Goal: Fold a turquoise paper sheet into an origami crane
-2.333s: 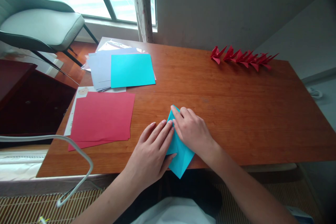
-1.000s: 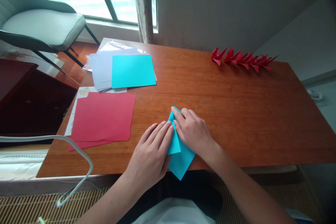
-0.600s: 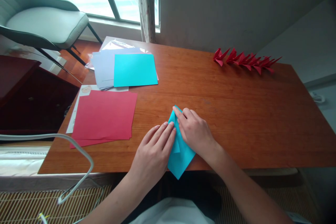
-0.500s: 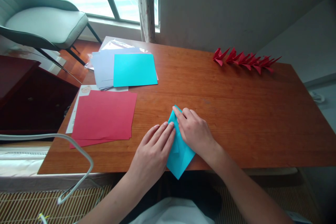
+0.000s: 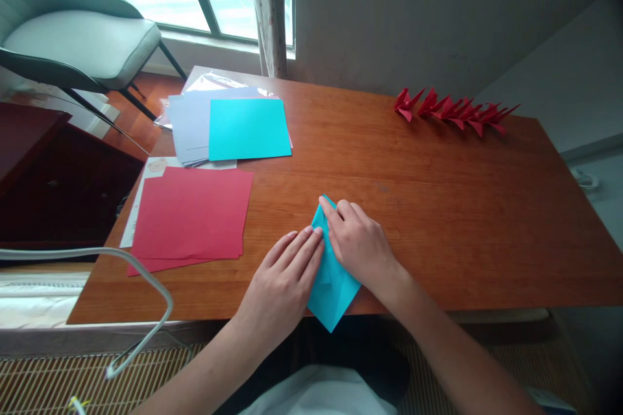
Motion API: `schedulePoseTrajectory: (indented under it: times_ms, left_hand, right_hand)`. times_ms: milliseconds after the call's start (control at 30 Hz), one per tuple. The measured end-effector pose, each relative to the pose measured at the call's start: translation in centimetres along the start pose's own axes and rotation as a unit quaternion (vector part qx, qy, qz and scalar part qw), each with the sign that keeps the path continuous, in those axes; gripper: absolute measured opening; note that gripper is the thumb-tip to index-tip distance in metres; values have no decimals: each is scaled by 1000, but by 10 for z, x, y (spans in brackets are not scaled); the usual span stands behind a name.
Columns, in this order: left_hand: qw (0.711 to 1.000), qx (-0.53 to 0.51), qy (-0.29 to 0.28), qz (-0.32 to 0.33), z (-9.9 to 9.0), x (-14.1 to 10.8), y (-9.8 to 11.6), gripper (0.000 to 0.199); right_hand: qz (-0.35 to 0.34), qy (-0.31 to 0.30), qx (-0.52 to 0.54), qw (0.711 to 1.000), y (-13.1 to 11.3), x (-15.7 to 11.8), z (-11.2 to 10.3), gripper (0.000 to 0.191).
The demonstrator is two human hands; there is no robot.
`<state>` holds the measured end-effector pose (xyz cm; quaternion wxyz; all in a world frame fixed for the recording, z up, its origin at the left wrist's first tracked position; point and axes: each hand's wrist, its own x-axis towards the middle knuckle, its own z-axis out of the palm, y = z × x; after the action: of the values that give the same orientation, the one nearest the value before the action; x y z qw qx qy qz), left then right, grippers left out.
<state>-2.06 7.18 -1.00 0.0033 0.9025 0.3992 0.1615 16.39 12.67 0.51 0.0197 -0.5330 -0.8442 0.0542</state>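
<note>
A folded sheet of turquoise paper (image 5: pixel 333 298), kite-shaped, lies at the table's front edge, its lower corner sticking out past it. Across its left side rests my left hand (image 5: pixel 287 272), fingers stretched and flat on the paper. My right hand (image 5: pixel 363 240) presses on the upper right side; its index finger reaches to the top corner while the other fingers are curled. The right thumb is hidden. Part of the folds is covered by both hands.
Red paper sheets (image 5: pixel 195 214) lie on the wooden table (image 5: pixel 438 220) at the left. Behind them are a flat turquoise sheet (image 5: pixel 249 130) and pale sheets (image 5: pixel 187 123). Several red folded-paper cranes (image 5: pixel 457 110) stand in a row at the back right. A white cable (image 5: pixel 160 288) curves in at lower left.
The view has shifted very slightly. Both hands and the folded paper keep practically the same position.
</note>
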Motion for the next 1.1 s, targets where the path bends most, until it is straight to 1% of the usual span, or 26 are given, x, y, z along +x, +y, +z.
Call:
schedulePoseTrajectory:
  times_ms: [500, 1100]
  left_hand:
    - [1000, -4, 13, 5, -3, 2, -1, 44]
    - [1000, -6, 5, 2, -3, 1, -1, 45]
  right_hand:
    - [8, -12, 7, 1000, -1, 1, -3, 51]
    - [14, -10, 3, 1000, -2, 2, -3, 50]
